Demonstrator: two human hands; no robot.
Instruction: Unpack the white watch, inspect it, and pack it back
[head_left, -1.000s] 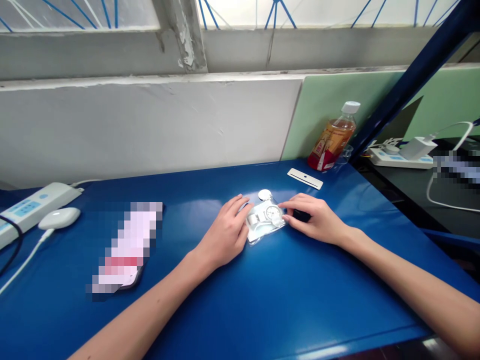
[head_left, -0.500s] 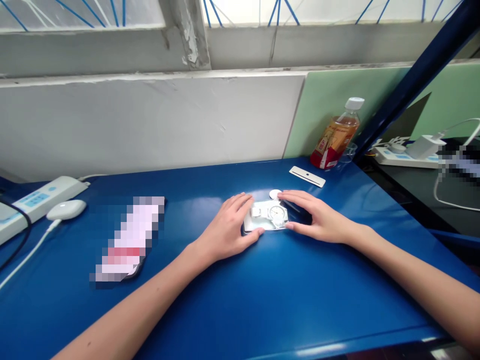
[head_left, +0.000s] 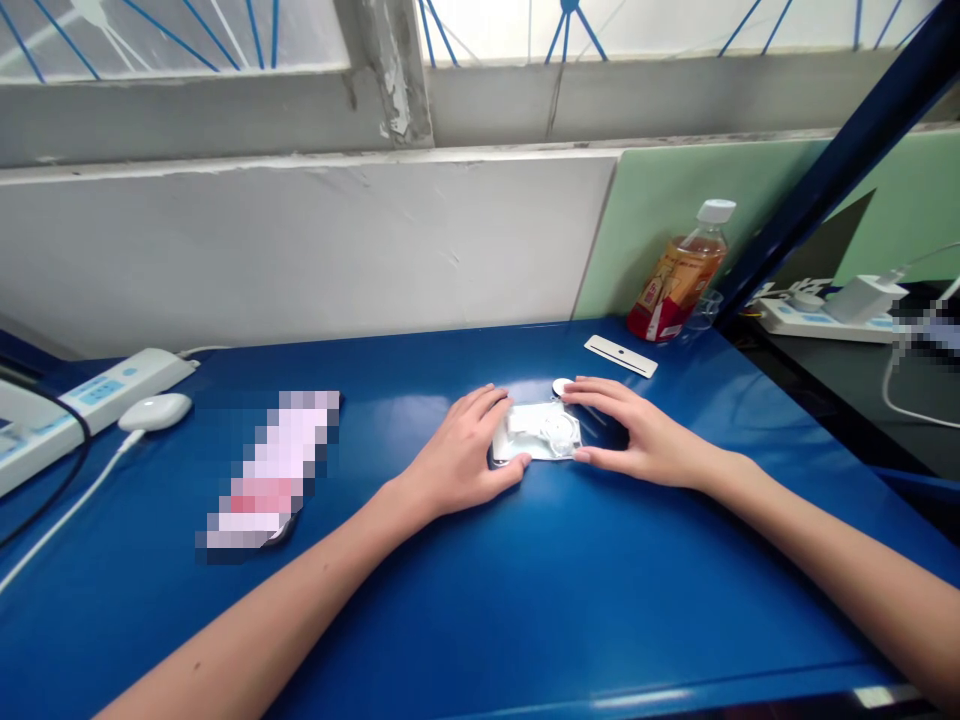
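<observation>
A small flat packet (head_left: 538,435) with a clear, shiny wrapping lies on the blue table between my hands. Inside it is something white with a round, ring-like part, too blurred to name. My left hand (head_left: 469,455) rests at the packet's left end, fingers stretched over its upper corner and thumb along its lower edge. At the right end is my right hand (head_left: 637,430), its thumb by the lower corner and its fingers reaching to a small white disc (head_left: 561,387) just behind the packet. Both hands have their fingers apart from their thumbs.
A phone (head_left: 277,465) with a blurred-out screen lies at left, near a white earbud-style case (head_left: 155,411) on a cable and a power strip (head_left: 112,395). Behind my right hand are a white card-like strip (head_left: 621,356) and a drink bottle (head_left: 679,275).
The camera view has turned slightly left, so the background things sit a little further right. My hands and the packet keep nearly the same places relative to each other.
</observation>
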